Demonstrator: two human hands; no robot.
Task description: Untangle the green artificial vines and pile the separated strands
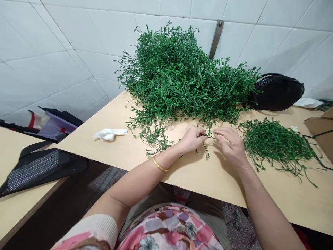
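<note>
A large heap of green plastic stems with small budded tips lies at the back of the light wooden table. In front of it, near the table's middle, my left hand pinches thin green stems, some hanging below its fingers. My right hand is just to the right, its thumb and fingertips closed on the other end of the same stems. A smaller pile of green stems lies to the right of my right hand. Loose stems are scattered left of my left hand.
A crumpled white tissue lies at the left. At the back right are a black round bag, a cardboard box and glasses. A black mesh bag rests on another surface at far left. White tiles line the wall.
</note>
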